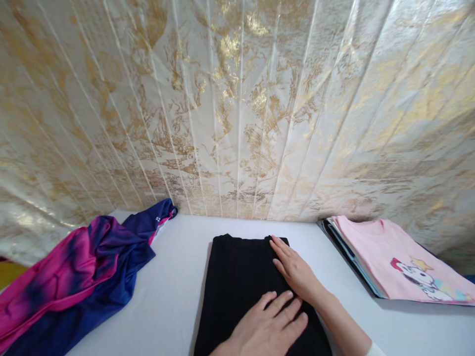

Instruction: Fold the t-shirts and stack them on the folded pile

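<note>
A folded black garment [237, 287] lies on the white table [174, 296] right in front of me. My left hand [265, 326] rests flat on its near part, fingers stretched out and pointing right. My right hand [293, 269] lies flat on the garment's far right edge, fingers extended toward the collar. Neither hand grips anything.
A crumpled pink, purple and navy shirt [74, 277] lies at the left. A stack of folded shirts with a pink cartoon-print one [397, 262] on top sits at the right. A white and gold patterned curtain [237, 109] hangs behind the table.
</note>
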{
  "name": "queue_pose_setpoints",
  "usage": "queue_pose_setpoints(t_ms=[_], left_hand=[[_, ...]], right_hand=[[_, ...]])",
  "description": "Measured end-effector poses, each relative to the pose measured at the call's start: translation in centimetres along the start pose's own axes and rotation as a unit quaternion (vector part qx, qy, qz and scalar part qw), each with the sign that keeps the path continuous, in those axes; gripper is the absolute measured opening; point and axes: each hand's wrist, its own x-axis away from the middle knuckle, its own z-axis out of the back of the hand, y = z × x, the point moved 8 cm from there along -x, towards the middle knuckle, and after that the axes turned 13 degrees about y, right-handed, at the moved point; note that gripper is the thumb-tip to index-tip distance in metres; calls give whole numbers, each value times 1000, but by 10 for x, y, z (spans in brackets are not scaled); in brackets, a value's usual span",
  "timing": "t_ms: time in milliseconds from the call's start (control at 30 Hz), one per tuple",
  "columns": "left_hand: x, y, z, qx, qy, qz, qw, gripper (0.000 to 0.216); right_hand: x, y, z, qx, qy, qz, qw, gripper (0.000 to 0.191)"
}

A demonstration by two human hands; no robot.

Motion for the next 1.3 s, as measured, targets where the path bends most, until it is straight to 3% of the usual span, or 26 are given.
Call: queue_pose_setpoints(t_ms=[100,300,533,667,733,833,1067,1300], left_hand=[[3,2,4,10,6,-5,1000,49],[3,7,22,22,-7,-5,1000,53],[26,-9,28,22,-21,56,998,50],[24,-10,24,29,-26,62,997,51],[15,-7,19,21,-23,57,998,51],[-5,2,10,6,-4,24,1000,53],[-31,3,-11,3,-5,52,999,55],[-30,6,-6,57,-20,54,997,56]], right_hand=[[9,0,-8,22,11,1,1000,49],[12,-3,-6,47,-35,-24,998,52],[16,-22,-6,43,8,-54,998,58],[5,10,14,-20,35,-96,995,54],[-4,40,30,-32,56,-158,985,48],[-11,73,35,-45,26,-240,969,34],[-23,74,25,-25,16,-250,968,23],[-23,76,26,38,53,-245,967,17]])
